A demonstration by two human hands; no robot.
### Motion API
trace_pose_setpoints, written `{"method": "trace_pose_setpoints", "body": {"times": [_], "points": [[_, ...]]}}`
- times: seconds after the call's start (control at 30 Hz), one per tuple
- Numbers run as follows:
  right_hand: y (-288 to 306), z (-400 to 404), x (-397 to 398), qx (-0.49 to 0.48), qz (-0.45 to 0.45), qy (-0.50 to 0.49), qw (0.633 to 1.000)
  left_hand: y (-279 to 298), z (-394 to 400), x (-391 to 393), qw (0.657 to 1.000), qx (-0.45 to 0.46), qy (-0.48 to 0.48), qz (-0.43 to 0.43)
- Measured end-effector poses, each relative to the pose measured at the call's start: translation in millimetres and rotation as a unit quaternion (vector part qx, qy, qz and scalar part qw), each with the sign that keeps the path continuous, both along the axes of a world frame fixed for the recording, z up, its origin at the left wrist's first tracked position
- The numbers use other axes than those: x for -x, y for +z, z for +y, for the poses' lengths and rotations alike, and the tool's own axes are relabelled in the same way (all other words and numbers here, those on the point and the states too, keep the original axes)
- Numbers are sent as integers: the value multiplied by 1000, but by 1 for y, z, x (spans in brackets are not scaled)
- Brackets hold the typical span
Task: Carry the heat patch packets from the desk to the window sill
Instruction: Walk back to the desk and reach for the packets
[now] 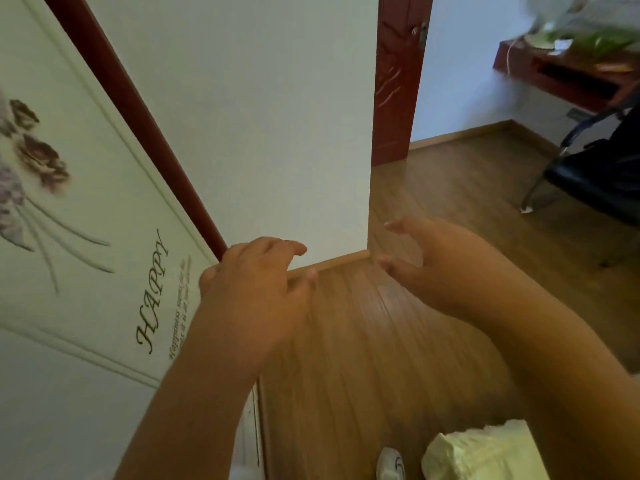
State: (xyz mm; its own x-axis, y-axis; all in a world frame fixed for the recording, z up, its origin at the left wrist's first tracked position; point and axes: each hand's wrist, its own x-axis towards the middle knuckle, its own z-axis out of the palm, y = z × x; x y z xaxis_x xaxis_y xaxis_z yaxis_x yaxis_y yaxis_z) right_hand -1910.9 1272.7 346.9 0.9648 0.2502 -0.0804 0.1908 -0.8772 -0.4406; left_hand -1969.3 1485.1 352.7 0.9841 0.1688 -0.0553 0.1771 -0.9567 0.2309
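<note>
My left hand (256,285) and my right hand (440,265) are both raised in front of me over the wooden floor, fingers apart and slightly curled, nothing in either. A red-brown desk (554,76) stands at the far right, blurred, with green and white items on top. I cannot make out heat patch packets among them. No window sill is in view.
A white wall corner (369,168) juts out ahead. Beyond it stands a red-brown door (396,81). A white wardrobe door with flowers and "HAPPY" lettering (104,237) is at my left. A black chair (595,168) stands by the desk. A pale bag (485,455) lies at the bottom.
</note>
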Motion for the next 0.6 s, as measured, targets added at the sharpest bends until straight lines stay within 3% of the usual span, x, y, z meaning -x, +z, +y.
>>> {"method": "trace_pose_setpoints", "body": {"times": [0.33, 0.6], "points": [[22, -36, -101, 12, 17, -44, 999, 9, -44, -126, 998, -3, -53, 33], [24, -45, -161, 30, 15, -153, 988, 1, -48, -230, 991, 16, -134, 22]]}}
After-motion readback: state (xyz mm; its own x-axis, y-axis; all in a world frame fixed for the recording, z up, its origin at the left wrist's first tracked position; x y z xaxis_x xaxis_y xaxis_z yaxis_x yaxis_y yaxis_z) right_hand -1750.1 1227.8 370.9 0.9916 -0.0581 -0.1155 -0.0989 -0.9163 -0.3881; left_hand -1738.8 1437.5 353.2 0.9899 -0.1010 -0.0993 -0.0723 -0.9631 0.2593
